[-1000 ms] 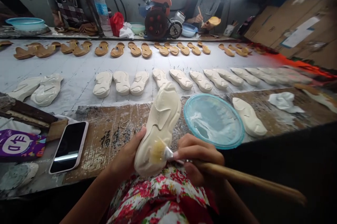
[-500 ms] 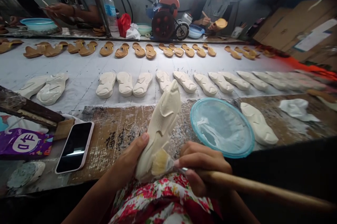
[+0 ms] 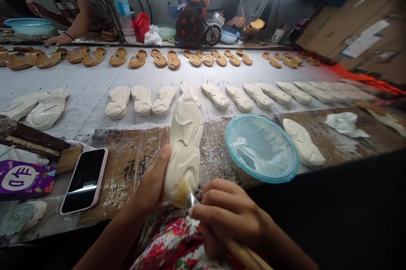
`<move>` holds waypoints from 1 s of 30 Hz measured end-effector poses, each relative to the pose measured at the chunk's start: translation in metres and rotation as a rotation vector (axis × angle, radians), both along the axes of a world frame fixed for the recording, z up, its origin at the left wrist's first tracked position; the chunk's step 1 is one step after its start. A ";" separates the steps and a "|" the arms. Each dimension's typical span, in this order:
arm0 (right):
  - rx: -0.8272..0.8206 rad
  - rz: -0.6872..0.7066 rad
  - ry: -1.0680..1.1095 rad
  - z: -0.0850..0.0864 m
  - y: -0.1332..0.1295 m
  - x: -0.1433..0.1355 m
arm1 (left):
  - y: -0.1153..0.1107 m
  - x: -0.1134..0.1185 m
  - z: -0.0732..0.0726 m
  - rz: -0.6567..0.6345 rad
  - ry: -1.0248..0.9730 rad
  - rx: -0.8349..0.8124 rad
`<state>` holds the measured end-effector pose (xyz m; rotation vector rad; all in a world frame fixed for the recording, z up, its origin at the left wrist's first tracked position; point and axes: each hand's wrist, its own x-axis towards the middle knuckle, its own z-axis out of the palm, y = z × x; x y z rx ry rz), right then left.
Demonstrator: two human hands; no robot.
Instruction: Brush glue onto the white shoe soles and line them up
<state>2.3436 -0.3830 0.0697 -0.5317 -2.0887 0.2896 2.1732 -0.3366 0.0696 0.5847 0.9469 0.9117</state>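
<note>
In my left hand [image 3: 155, 179] is a cream shoe sole [image 3: 185, 139], held upright with its patterned face toward me; my thumb lies along its left edge. My right hand [image 3: 228, 215] is closed around the wooden handle of a brush [image 3: 181, 192]. The yellowish bristles press on the lower end of the sole. To the right of the sole, a turquoise bowl [image 3: 296, 158] holds a whitish liquid. Beyond it another cream sole [image 3: 304, 142] lies on the cardboard.
A phone [image 3: 85, 180] and a purple packet [image 3: 27, 177] lie on the left. A row of cream soles [image 3: 215, 96] crosses the belt, with brown sandal pieces [image 3: 160, 58] behind. Two people sit opposite, near a motor with a wheel [image 3: 192, 27]. A white cloth [image 3: 345, 124] lies right.
The sole has turned more upright and faces me more. My right hand and the brush moved left and down to the sole's lower end. A person's hand opposite has lowered onto the table edge.
</note>
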 end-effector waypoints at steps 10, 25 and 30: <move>-0.497 -0.866 0.276 -0.020 0.003 0.093 | 0.026 -0.019 -0.028 0.086 -0.529 -0.026; -0.773 -0.943 0.285 -0.031 0.017 0.140 | 0.041 0.009 -0.080 -0.156 -0.506 -0.301; -0.665 -0.786 0.368 -0.018 0.015 0.111 | 0.036 0.031 -0.053 -0.202 -0.237 -0.327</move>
